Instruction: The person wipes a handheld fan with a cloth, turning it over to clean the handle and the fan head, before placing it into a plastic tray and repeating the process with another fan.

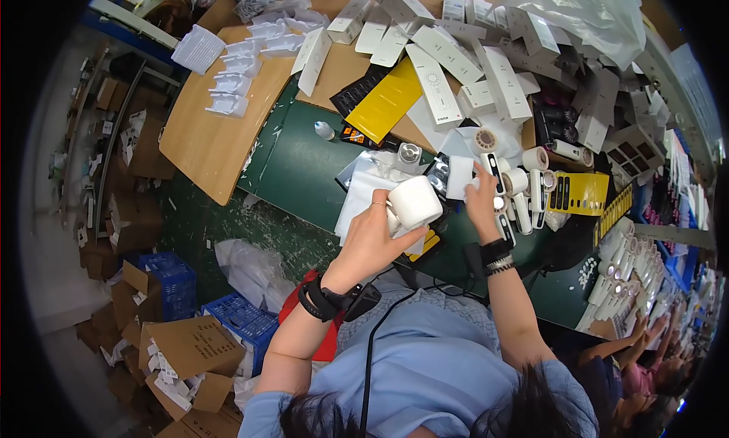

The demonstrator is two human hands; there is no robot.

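Observation:
My left hand (368, 237) is wrapped round a white, rounded device (416, 200), which looks like the head of a small hair dryer or fan; its smooth white side faces up. To the right, my right hand (481, 204) pinches a white square piece (459, 177) that looks like a cloth or pad, just above the green table. Close to that hand lie several white handheld devices (522, 211) with round, beige-ringed ends. A clear round container (409, 154) and white sheets (361, 199) lie beyond my left hand.
White cartons (433, 88) are heaped at the back. A yellow sheet (386, 102) lies on the green table (304, 161). White trays (231, 85) stand on a wooden board (205, 138). Blue crates (243, 320) and cardboard boxes (194, 347) crowd the floor at left. Other people's arms (638, 343) show at far right.

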